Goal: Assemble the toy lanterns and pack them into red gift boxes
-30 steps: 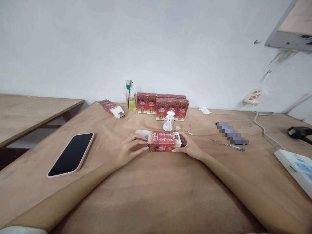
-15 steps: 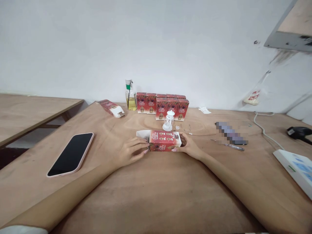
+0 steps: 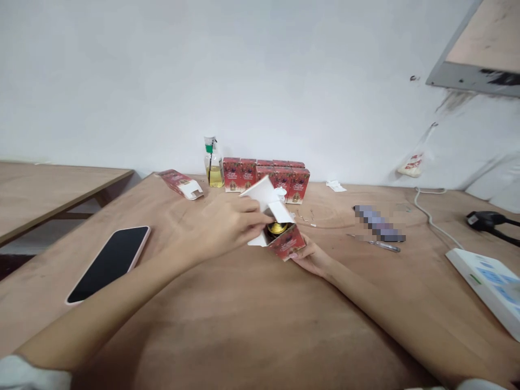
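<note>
My right hand (image 3: 314,258) grips a small red printed carton (image 3: 289,242) by its far end. The carton is tilted, with its white-lined mouth and flaps (image 3: 262,190) facing left and toward me. Inside the mouth shows a shiny gold round object (image 3: 278,228). My left hand (image 3: 227,223) is at the mouth, fingers drawn together and tips beside the gold object; what they pinch, if anything, is hidden. Behind the raised flap, a white miniature lantern (image 3: 280,192) is mostly covered.
Several red cartons (image 3: 298,187) stand near the wall beside a bottle of yellow liquid (image 3: 215,173). Another carton (image 3: 181,183) lies at the left. A phone (image 3: 109,265) lies left; a screwdriver-like tool (image 3: 377,245), power strip (image 3: 485,281) and black device (image 3: 485,221) lie right.
The carton has turned from lying sideways to pointing its mouth toward me, showing the gold object. My left hand has risen from beside it to the mouth. The view has shifted slightly.
</note>
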The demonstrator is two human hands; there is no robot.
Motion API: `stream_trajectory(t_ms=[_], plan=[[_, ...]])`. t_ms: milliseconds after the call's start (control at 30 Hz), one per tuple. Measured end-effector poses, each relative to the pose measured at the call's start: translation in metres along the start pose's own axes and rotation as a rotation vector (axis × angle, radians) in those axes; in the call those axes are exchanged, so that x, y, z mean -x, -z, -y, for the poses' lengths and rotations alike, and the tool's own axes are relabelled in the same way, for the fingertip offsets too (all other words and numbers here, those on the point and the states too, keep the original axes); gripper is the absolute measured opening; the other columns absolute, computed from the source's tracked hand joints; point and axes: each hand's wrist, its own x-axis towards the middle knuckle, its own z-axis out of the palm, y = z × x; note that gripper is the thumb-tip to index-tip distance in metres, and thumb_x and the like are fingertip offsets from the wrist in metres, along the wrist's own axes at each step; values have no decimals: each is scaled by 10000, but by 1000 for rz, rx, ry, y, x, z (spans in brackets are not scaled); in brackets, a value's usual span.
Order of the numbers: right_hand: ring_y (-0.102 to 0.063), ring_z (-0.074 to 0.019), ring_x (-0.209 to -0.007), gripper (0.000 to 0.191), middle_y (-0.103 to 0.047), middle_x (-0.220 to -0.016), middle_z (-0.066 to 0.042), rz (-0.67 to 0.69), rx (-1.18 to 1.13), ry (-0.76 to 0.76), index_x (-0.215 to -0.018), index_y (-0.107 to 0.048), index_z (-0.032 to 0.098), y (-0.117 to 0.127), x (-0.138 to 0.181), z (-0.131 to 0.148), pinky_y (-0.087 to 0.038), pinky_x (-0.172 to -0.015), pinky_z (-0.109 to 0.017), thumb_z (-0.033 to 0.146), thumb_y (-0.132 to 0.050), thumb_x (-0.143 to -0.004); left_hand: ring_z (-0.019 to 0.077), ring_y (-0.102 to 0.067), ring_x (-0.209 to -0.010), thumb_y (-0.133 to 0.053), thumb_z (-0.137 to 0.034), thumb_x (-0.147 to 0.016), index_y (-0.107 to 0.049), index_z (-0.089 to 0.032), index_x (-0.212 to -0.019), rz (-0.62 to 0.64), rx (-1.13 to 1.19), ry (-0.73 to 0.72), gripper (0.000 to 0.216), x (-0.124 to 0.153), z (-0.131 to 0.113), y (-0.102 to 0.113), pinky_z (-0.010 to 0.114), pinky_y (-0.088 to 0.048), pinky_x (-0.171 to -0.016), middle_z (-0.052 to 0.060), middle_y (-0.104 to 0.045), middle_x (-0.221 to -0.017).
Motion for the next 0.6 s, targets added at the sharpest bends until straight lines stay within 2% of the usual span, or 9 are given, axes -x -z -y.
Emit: stream_trajectory(t_ms=[133,233,333,500,600], plan=[[-638,-149,-769,525,-704,-836,20,71,-67,-84,-868,-629,189,-6,0,-8,-492,-614,-208,-54,-675,-404,152,-610,-815,-442,-252,-920,-663,-237,-1019,175,-72,-80,242,-26,-18,17,259,-453,-709,52,-621,-919],[-645,-162,-823,514,-706,-857,21,96,-76,-98,-853,-628,192,-12,1,-11,-497,-638,-209,-73,-662,-414,167,-606,-917,-430,-195,-921,-639,-223,-1059,235,-111,-139,252,-32,-25,19,267,-451,-756,66,-630,-1015],[-646,-139,-767,524,-699,-815,39,90,-79,-96,-860,-622,200,-17,2,-11,-504,-640,-199,-86,-656,-422,165,-589,-971,-452,-168,-905,-625,-216,-1049,318,-60,-166,230,-32,-27,20,254,-438,-767,48,-629,-1060],[-651,-137,-723,516,-685,-790,52,30,-94,-106,-798,-578,204,-18,2,-12,-512,-594,-200,-105,-653,-391,161,-592,-853,-544,-109,-823,-589,-177,-879,458,25,-81,99,-29,-30,21,244,-407,-653,9,-636,-882],[-662,-155,-776,520,-687,-821,41,13,-97,-125,-786,-565,200,-16,2,-13,-520,-636,-216,-111,-660,-380,172,-598,-833,-537,-68,-799,-572,-174,-846,445,-11,-94,121,-26,-30,14,257,-404,-649,13,-636,-853]])
